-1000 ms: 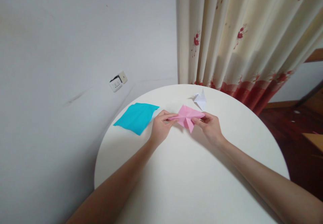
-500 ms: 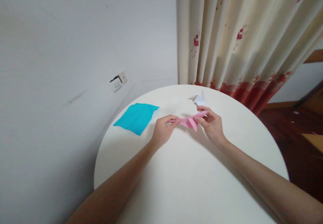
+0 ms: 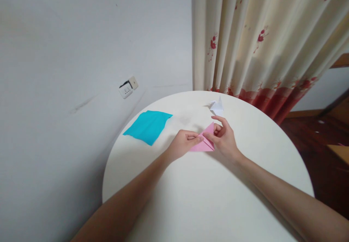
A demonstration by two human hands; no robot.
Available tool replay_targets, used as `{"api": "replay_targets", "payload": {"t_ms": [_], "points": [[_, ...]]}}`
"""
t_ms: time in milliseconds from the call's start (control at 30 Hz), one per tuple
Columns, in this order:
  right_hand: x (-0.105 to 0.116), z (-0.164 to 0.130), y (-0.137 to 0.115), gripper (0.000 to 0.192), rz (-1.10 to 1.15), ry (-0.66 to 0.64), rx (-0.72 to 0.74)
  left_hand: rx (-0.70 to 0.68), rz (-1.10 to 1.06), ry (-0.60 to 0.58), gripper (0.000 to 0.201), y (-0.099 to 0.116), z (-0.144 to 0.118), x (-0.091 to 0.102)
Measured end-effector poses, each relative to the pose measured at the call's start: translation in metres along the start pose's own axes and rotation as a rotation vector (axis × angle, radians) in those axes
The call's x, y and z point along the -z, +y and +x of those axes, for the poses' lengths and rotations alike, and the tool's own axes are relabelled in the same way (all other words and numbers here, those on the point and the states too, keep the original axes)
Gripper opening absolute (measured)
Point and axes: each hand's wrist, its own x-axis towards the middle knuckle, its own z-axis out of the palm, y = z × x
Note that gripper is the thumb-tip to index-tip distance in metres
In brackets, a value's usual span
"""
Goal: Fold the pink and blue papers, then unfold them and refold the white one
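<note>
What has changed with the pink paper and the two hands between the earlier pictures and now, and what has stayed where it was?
The pink paper, spread open between the hands a second ago, has been collapsed into a smaller flat triangle and brought nearer the person. The left hand and right hand have closed in together and both still pinch it. The teal sheet, the white folded figure and the round table have not moved.

Left hand (image 3: 183, 144) fingers pinched; right hand (image 3: 224, 138) seemingly pinching, index raised.
</note>
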Motion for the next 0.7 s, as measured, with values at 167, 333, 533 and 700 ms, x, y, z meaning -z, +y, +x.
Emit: {"api": "replay_targets", "payload": {"t_ms": [167,333,533,700], "points": [[-0.004,-0.003,-0.002,0.029,-0.067,-0.02,-0.114,-0.03,0.033,0.066,0.043,-0.003,0.001,-0.005],[-0.005,-0.003,-0.004,0.032,-0.112,0.066,-0.108,-0.035,0.024,0.11,0.039,-0.009,0.002,-0.01],[-0.004,-0.002,-0.002,0.034,-0.115,0.063,-0.081,-0.025,-0.007,0.066,0.039,-0.011,0.003,-0.012],[-0.005,-0.003,-0.003,0.034,-0.088,0.051,-0.104,-0.01,-0.017,0.051,0.04,-0.009,0.003,-0.011]]}}
